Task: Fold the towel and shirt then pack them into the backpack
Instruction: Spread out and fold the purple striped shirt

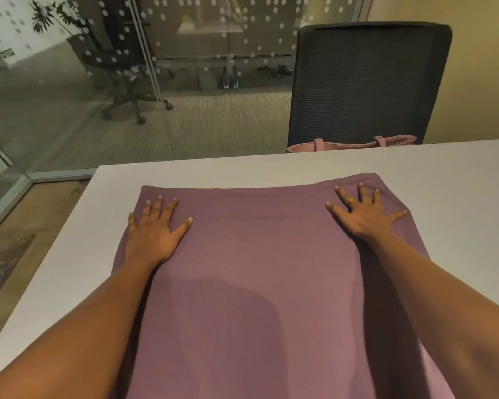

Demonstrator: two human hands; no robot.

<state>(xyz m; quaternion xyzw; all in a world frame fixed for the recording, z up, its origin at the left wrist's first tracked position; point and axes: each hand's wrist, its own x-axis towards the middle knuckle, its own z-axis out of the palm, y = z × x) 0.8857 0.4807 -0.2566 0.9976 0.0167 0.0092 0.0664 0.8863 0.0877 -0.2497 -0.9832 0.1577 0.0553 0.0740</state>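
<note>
head view has my left hand (153,231) and right hand (363,214) spread flat on the mauve cloth (257,283) between them, folding barely begun, pink bag (352,146) beyond unpacked.

The mauve cloth (257,269) spread on the worktop (55,269) is a matt, fine-knit fabric, smooth with faint fold creases. The worktop looks like a smooth, matt white laminate. Behind it, the chair (366,82) has a black ribbed mesh back, and the pink bag (352,146) has a smooth, leather-like finish.
</note>
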